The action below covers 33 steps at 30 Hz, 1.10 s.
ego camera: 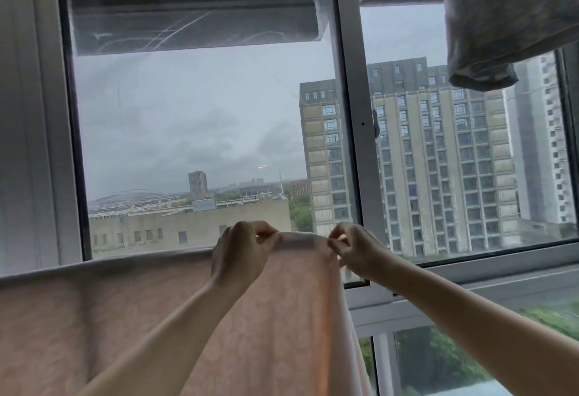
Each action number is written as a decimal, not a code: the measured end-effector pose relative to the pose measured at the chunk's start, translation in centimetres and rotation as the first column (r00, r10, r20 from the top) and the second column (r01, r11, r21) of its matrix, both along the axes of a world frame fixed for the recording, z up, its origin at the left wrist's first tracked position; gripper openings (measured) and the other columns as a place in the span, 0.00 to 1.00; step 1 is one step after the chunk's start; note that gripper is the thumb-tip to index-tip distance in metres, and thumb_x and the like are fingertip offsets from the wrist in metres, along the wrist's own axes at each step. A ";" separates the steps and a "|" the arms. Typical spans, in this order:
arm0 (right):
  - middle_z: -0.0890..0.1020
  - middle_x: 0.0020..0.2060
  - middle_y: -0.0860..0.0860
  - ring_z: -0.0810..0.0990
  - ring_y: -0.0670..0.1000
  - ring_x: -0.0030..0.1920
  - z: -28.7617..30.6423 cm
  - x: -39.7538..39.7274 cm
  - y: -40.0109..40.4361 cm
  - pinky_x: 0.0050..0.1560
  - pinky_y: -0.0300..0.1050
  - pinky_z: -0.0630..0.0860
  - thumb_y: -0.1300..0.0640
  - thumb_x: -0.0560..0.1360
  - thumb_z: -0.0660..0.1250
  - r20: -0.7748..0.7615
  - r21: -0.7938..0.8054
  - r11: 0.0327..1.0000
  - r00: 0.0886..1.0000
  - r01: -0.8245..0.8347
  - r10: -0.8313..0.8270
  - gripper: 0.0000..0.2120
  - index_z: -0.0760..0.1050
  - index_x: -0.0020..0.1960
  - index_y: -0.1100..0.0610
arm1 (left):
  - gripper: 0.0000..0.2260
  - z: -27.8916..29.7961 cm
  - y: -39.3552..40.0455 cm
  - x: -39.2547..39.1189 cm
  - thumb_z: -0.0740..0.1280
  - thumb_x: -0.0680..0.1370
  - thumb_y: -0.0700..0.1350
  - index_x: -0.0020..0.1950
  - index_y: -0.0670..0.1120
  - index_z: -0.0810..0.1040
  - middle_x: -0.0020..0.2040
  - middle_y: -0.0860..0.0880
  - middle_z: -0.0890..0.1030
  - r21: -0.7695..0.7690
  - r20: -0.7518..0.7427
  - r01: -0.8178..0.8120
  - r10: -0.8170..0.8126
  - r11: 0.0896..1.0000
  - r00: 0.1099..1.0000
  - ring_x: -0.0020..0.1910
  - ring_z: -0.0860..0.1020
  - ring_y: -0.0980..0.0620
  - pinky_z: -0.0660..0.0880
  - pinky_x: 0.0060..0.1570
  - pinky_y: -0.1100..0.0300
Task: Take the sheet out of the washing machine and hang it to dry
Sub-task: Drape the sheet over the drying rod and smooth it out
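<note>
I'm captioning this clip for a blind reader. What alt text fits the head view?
Both hands, the left hand and the right hand, pinch the top edge of a pale pink sheet held up in front of a large window. Outside are a grey sky and tall apartment blocks; a grey cloth hangs at upper right.

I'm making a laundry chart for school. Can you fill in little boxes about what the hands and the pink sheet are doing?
sheet: pink sheet, raised and spread in front of the window
left hand: left hand pinches the sheet's top edge
right hand: right hand pinches the same edge, close beside the left
what holds it up: hidden, cannot tell
other laundry: grey cloth hanging at upper right
outside: tall buildings, cloudy sky
</note>
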State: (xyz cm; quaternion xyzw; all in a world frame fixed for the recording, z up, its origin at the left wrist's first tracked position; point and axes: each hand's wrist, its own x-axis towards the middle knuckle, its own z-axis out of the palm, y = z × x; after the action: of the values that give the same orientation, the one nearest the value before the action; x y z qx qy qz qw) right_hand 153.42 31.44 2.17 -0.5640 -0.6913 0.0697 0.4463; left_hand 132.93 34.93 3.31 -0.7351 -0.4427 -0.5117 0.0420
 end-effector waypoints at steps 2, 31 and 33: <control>0.79 0.46 0.57 0.79 0.55 0.46 1.0 0.0 0.1 0.51 0.51 0.78 0.60 0.80 0.61 0.004 0.029 0.999 0.999 0.036 -0.036 0.04 0.73 0.52 0.60 | 0.05 0.3 0.2 0.4 0.72 0.74 0.52 0.42 0.52 0.85 0.40 0.55 0.85 0.003 0.021 -0.009 0.009 1.000 1.000 0.45 0.82 0.54 0.76 0.43 0.58; 0.81 0.42 0.49 0.82 0.49 0.41 1.3 1.9 3.5 0.41 0.41 0.79 0.60 0.77 0.65 0.237 0.102 0.946 0.931 -0.308 0.278 0.06 0.75 0.44 0.51 | 0.12 -0.2 0.8 -1.0 0.65 0.74 0.61 0.44 0.55 0.83 0.42 0.56 0.83 0.039 -0.087 -0.175 0.177 0.984 0.980 0.45 0.79 0.54 0.74 0.46 0.57; 0.82 0.41 0.49 0.82 0.48 0.40 1.8 1.1 3.1 0.41 0.45 0.80 0.57 0.78 0.65 0.163 0.124 0.925 0.927 -0.358 0.337 0.06 0.75 0.44 0.48 | 0.10 -0.7 0.0 -1.4 0.67 0.75 0.59 0.45 0.55 0.83 0.42 0.56 0.82 0.055 -0.045 -0.163 0.165 0.985 0.985 0.45 0.78 0.55 0.75 0.49 0.55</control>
State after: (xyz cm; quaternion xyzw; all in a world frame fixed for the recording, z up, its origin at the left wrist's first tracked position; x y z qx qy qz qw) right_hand 154.56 34.53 3.93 -0.4001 -0.8130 0.0556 0.4193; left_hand 131.51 34.96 2.58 -0.7073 -0.4875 -0.4992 0.1137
